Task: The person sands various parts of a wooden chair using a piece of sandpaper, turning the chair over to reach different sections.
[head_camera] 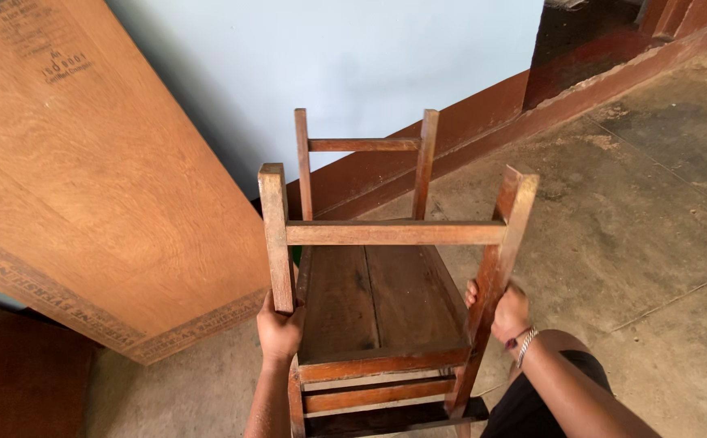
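Both hands are gripping an upturned wooden stool at lower centre: left hand closing around one leg, right hand around another. Plywood sheet is leaning upper left.

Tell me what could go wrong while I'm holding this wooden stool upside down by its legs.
1. The brown wooden stool is gripped on just two legs, by the left hand and the right hand; it might twist or slip onto the concrete floor.
2. The large leaning plywood sheet stands close on the left; a swing could knock it.
3. The raised legs reach toward the pale blue wall and could scrape it.
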